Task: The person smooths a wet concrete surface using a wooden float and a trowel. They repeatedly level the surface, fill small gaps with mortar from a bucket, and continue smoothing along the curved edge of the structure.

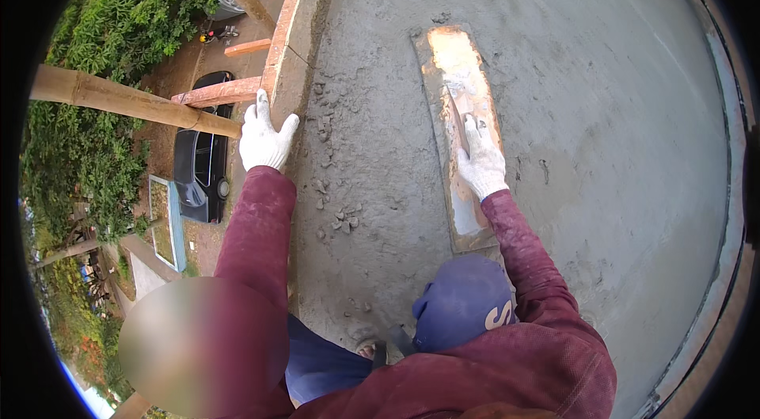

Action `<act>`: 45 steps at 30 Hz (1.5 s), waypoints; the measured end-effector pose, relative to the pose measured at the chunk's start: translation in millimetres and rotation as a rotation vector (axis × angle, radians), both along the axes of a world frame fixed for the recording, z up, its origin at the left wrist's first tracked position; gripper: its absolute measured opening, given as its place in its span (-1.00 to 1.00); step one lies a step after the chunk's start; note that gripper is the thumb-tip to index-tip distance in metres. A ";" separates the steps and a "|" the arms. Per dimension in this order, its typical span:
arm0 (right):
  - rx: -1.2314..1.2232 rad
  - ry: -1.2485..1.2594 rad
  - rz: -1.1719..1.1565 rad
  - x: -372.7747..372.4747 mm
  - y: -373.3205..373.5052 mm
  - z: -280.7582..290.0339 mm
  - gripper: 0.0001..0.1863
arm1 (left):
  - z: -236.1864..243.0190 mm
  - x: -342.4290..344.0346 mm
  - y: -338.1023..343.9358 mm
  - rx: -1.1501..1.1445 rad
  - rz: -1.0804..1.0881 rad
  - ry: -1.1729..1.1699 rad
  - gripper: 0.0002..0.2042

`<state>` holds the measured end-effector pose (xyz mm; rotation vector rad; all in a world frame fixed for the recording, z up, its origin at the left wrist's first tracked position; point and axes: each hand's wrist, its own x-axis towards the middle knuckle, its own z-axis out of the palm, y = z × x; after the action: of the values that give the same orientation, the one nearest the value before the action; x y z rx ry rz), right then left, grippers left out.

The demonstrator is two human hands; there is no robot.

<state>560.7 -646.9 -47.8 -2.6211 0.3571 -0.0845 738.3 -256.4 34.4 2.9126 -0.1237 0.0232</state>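
My right hand [481, 159], in a white knitted glove, is closed round the handle of a long concrete float [463, 62]. The float's worn, cement-smeared board lies flat on wet grey concrete [602, 102]. My left hand [267, 134], gloved alike, has its fingers spread and rests at the edge of the wooden form board [290, 47] on the slab's left side. A bamboo pole [134, 102] ends close beside that hand. Both forearms are in maroon sleeves.
Past the form board is a drop to the ground, with a dark car [203, 158], a blue-white frame [166, 221] and trees [103, 31]. Timber braces [218, 92] stick out from the board. Loose concrete lumps [342, 221] lie along the left edge. My blue-clad knee [459, 304] is near the float.
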 end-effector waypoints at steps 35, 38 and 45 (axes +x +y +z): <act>0.092 0.008 0.305 87.7 18.4 13.7 -0.28 | 20.3 10.9 23.2 -0.158 -0.030 0.062 -0.32; -0.051 -0.114 0.191 176.4 -1.1 4.4 -0.34 | 18.9 9.7 24.8 -0.177 -0.013 0.076 -0.33; -0.150 -0.038 -0.110 393.3 12.0 -21.4 -0.11 | 20.8 12.8 23.3 -0.203 -0.020 0.108 -0.32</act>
<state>954.1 -634.9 -69.2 -2.7419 0.4991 -0.2043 751.2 -233.1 55.2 2.7023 -0.1241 -0.1172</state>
